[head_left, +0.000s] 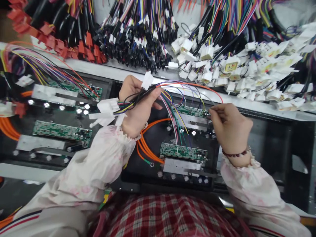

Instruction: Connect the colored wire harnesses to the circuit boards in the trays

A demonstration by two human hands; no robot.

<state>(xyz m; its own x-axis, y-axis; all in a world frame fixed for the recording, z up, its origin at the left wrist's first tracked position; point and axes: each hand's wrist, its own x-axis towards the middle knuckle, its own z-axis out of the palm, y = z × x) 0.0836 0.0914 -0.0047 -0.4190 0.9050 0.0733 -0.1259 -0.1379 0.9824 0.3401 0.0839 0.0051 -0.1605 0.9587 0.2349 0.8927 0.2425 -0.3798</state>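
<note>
"Multicoloured wire bundle (165, 93) with blocky white plastic plugs (108, 107): where does it sit?"

"In the left hand (139, 108). The plugs stick out to that hand's left, and the strands fan out from its fingers towards the right hand (230, 128)."

"How do the hands stand?"

"The left is curled around the bundle, thumb on top. The right is closed in a fingertip pinch, apparently on one thin strand of it; which colour, I can't tell."

"Which step would you call this?"

"Placing single strands, I'd judge. The pinch is just beside the right end of a long, narrow green circuit board (189, 111). Other strands drop between the hands towards a second green circuit board (182, 151), nearer the person; whether they're fixed, I can't say."

"And the next move?"

"It calls for a fine, steady pinch, I think, with the left hand allowing slack so neighbouring strands aren't tugged. Watch the looped orange cables (143, 144) just below the left hand; they could snag."
</note>
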